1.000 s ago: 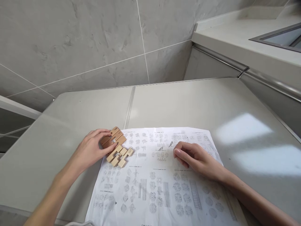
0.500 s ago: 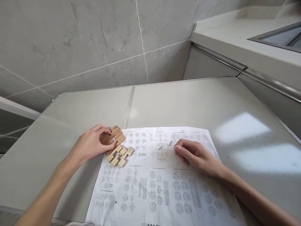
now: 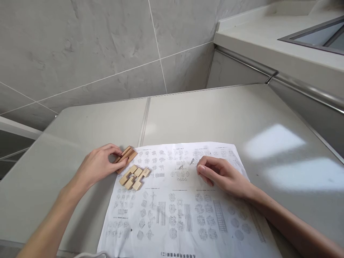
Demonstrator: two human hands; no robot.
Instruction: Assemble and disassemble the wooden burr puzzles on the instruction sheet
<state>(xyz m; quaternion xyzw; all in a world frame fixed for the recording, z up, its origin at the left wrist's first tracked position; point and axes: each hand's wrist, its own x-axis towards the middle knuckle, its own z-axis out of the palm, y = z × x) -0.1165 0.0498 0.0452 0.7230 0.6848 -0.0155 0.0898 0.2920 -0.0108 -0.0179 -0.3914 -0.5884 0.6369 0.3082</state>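
Note:
My left hand (image 3: 100, 165) is closed at the paper's upper left edge, thumb and fingers around dark brown notched wooden puzzle pieces (image 3: 129, 154). They lie close together, and the fingers hide part of them. Just below sits a group of pale notched wooden puzzle pieces (image 3: 134, 177), side by side on the printed sheet (image 3: 163, 195). Over the sheet's right part rests my right hand (image 3: 224, 176), its fingers curled and thumb against the index finger, with nothing visible in it. Small line drawings cover the sheet, which appears upside down.
A glossy pale table (image 3: 204, 118) with a seam on its left half carries everything. Behind it stands a grey tiled wall (image 3: 107, 43). A white counter (image 3: 268, 39) with a metal-edged opening rises at the right. A pale curved object (image 3: 92, 255) shows at the bottom edge.
The brown pieces lay flatter and broader before; now they look narrower and turned under my left hand's fingers. My right hand keeps its pose. The whole view has shifted slightly.

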